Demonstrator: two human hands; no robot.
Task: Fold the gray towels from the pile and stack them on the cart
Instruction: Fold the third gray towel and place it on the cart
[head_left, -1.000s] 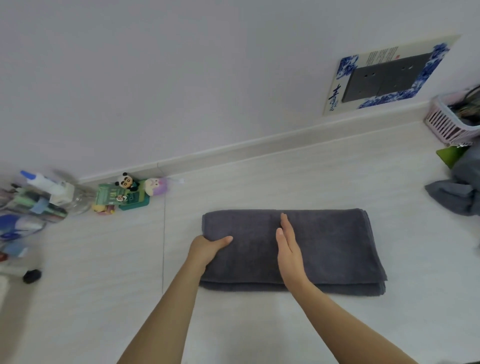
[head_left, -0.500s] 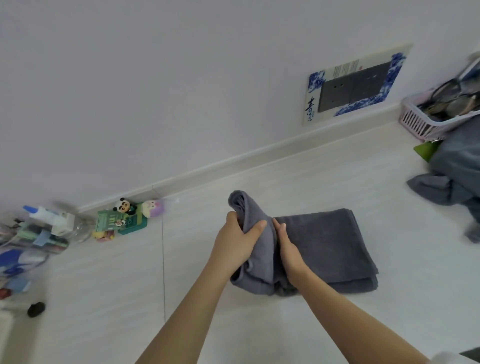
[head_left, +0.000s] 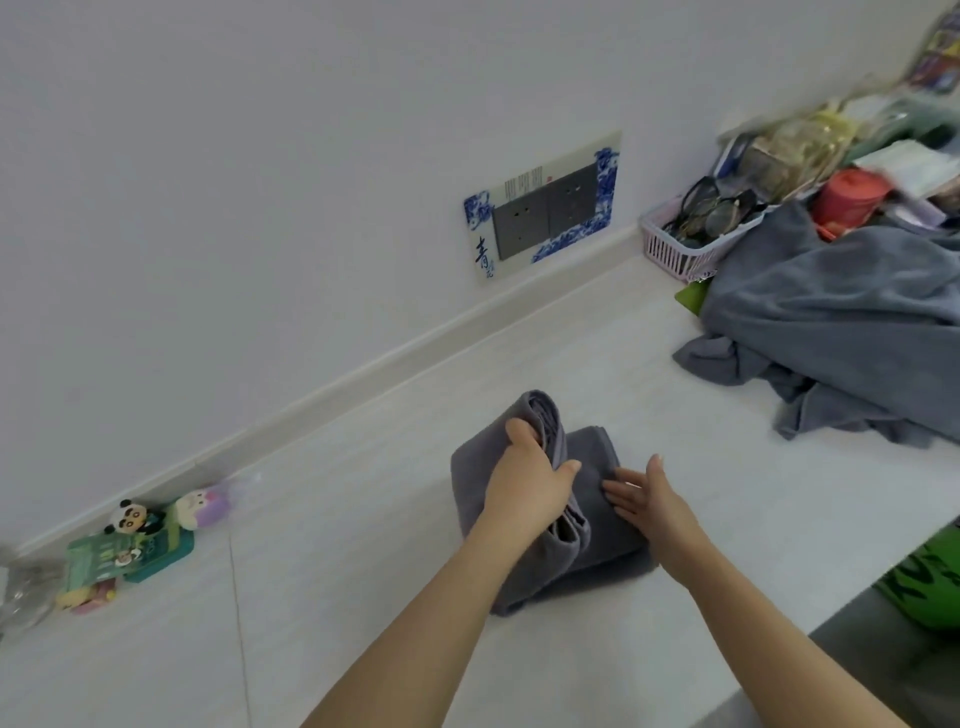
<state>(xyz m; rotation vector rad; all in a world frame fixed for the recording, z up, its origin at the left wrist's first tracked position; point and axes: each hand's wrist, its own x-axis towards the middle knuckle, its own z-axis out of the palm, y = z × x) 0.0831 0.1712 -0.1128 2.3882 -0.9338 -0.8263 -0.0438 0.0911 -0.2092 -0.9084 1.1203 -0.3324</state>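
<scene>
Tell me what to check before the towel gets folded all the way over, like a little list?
1. Left hand has the flap: ok, its fingers curl round the raised half of the gray towel.
2. Right hand out of the flap's way: not ok, it lies flat and open on the lower half, where the flap would land.
3. Edges lined up: cannot tell, the hands and the flap hide them.
4. Room on the counter: ok, bare surface around the towel.
5. More towels waiting: ok, the gray pile lies apart, to the right.
6. Cart ready: cannot tell, no cart is clearly in view.
</scene>
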